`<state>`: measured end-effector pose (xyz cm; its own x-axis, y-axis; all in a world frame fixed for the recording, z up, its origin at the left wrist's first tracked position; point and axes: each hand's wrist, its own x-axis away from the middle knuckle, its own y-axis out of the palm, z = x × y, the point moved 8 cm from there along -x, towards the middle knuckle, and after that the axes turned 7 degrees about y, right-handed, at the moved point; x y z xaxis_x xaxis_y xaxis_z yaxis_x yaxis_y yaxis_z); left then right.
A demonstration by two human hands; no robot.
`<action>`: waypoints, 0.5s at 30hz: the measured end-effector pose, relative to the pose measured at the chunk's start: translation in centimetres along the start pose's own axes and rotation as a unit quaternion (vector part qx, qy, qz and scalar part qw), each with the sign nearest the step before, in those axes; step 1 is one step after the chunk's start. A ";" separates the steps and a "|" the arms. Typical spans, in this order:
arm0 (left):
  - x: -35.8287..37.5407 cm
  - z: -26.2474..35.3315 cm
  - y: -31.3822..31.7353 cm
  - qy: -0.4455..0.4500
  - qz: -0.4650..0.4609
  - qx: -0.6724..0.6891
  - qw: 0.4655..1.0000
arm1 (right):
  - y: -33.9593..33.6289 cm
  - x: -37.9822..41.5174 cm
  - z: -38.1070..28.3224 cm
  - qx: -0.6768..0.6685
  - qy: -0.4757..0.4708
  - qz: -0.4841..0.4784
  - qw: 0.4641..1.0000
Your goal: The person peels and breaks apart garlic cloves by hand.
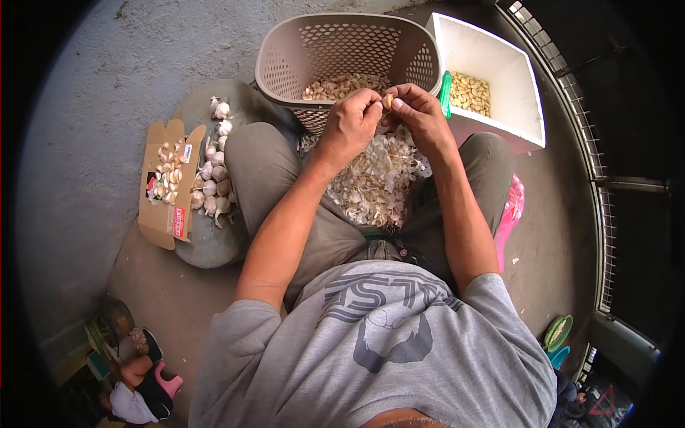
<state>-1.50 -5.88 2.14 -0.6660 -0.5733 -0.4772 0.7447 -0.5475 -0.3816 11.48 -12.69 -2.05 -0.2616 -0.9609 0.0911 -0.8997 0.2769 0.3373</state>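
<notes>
Over a pile of papery garlic skins [378, 182] between my knees, my two hands meet. A small garlic clove [387, 102] is pinched by the thumb and fingers of my right hand [422, 118]. My left hand [352, 120] is closed, its thumb and fingertips pressed against the clove's other side. Just beyond my fingers stands a brown perforated basket [349, 23] with many garlic cloves [349, 85] inside. To its right, a white foam box [499, 68] holds pale peeled cloves [469, 93]. A green object [446, 94] sits at the box's near left edge.
At my left, whole garlic bulbs [212, 178] lie on a grey rounded surface [207, 253] beside an opened cardboard box [160, 221] with loose cloves [171, 164]. A pink bag [510, 214] is by my right knee. Another person [135, 396] sits at lower left.
</notes>
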 end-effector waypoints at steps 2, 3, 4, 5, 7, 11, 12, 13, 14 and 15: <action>-0.1 0.6 -0.2 0.012 0.000 -0.004 1.000 | 0.2 0.0 0.2 -0.025 0.010 0.005 1.000; -0.1 0.6 -0.2 0.019 0.003 -0.007 1.000 | 0.2 0.0 0.3 -0.038 0.016 0.008 0.999; -0.1 0.6 -0.1 0.027 0.006 -0.010 1.000 | 0.2 0.0 0.4 -0.038 0.017 0.010 0.999; 0.0 0.6 0.0 0.034 0.010 -0.014 0.999 | 0.1 -0.1 0.6 -0.039 0.019 0.012 0.999; 0.1 0.3 0.1 0.038 0.002 -0.034 0.999 | -0.1 -0.3 0.9 -0.044 0.018 0.014 0.999; 0.1 0.8 0.0 0.039 -0.028 -0.058 0.997 | -0.6 -0.4 1.2 -0.047 0.019 0.027 0.998; 0.1 0.8 -0.1 0.035 -0.019 -0.053 0.998 | -0.7 -0.4 1.2 -0.045 0.022 0.033 0.998; 0.2 0.7 -0.1 0.031 -0.010 -0.048 0.998 | -0.7 -0.4 1.2 -0.039 0.020 0.026 0.999; 0.2 0.6 -0.2 0.026 -0.001 -0.044 0.999 | -0.6 -0.4 1.1 -0.034 0.018 0.018 0.999; 0.1 0.7 -0.3 0.016 0.003 -0.039 0.999 | -0.5 -0.4 1.0 -0.028 0.016 0.010 0.999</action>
<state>-1.79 -6.21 2.71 -0.6613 -0.5563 -0.5032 0.7501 -0.4942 -0.4394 11.67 -12.40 -3.21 -0.2674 -0.9549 0.1290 -0.8730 0.2968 0.3870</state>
